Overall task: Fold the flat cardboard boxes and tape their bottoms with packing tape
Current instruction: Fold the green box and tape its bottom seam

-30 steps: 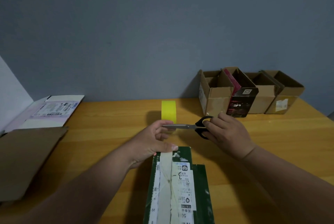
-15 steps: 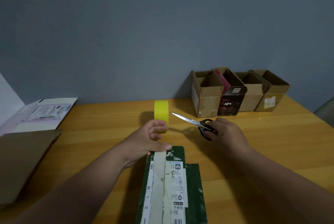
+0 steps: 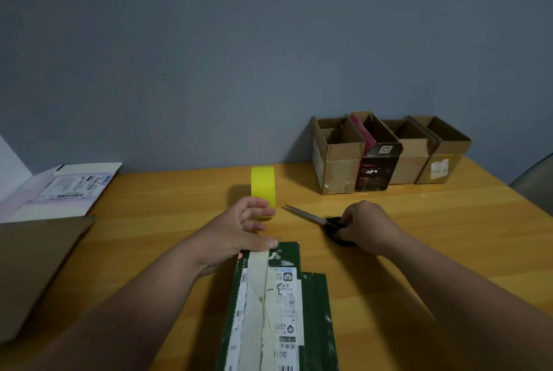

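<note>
On the wooden table (image 3: 419,236), item: green box (image 3: 278,310), bottom up under your forearms, pale tape strip (image 3: 257,295) along its seam. Your left hand (image 3: 236,236) rests at the far edge, fingers loose, thumb pressing the strip's end. Your right hand (image 3: 365,227) grips the scissors (image 3: 317,219), blades lying on the table. Yellow tape roll (image 3: 263,185) stands just beyond. Rub the strip end flat before lifting.
</note>
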